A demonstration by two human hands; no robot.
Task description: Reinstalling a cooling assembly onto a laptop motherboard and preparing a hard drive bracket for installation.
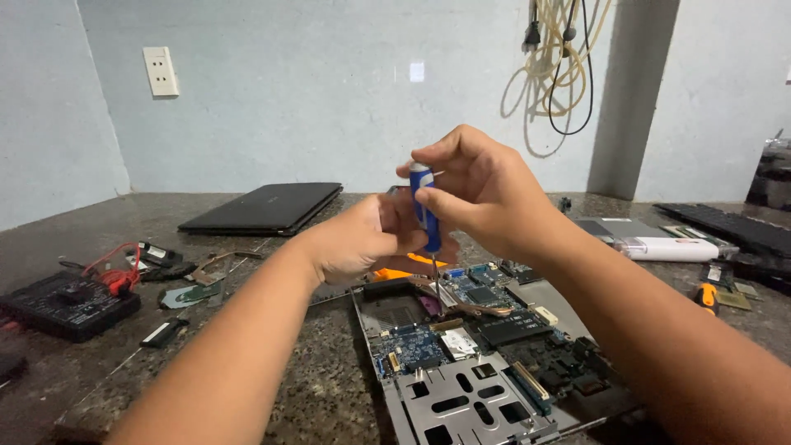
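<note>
A blue-handled screwdriver stands upright, its thin shaft pointing down onto an opened laptop motherboard. My right hand pinches the top of the handle from the right. My left hand wraps the lower part of the handle from the left, just above the board. The board lies on a dark speckled stone counter, with a copper heat pipe and a perforated metal bracket showing on it.
A closed black laptop lies at the back left. A black part with red wires and small loose parts sit at the left. A white device, a keyboard and an orange-handled tool lie at the right. Cables hang on the wall.
</note>
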